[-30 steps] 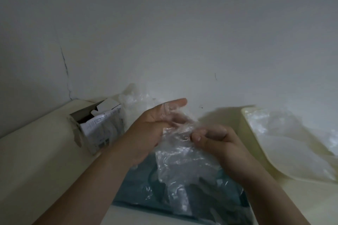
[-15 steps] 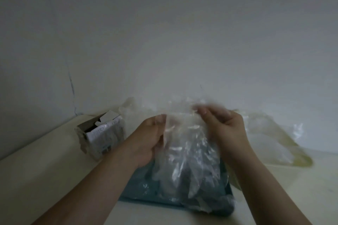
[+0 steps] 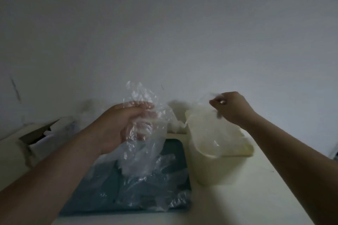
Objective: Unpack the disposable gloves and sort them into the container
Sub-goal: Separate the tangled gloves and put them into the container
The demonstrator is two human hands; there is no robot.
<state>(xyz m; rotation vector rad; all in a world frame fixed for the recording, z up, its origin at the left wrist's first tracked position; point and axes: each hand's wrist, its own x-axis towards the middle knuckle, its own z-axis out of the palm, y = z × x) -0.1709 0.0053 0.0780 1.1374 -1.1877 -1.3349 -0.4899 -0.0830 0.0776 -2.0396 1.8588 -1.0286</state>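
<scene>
A bunch of clear disposable gloves (image 3: 144,133) is clutched in the closed left hand (image 3: 117,126) above the teal tray (image 3: 175,151); one glove (image 3: 206,126) is pinched at its cuff by the right hand (image 3: 232,106) over the cream container (image 3: 215,168) near the bench's right edge. The film is judged weightless, limp and clingy — best taken by the cuff.

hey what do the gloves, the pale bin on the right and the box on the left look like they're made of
Gloves: thin clear plastic film, glossy, going by the crinkles and see-through look. Pale bin: probably moulded plastic, smooth and matte, with rounded corners. Box: looks like cardboard, dull brown with a torn flap, though it is blurred.
</scene>
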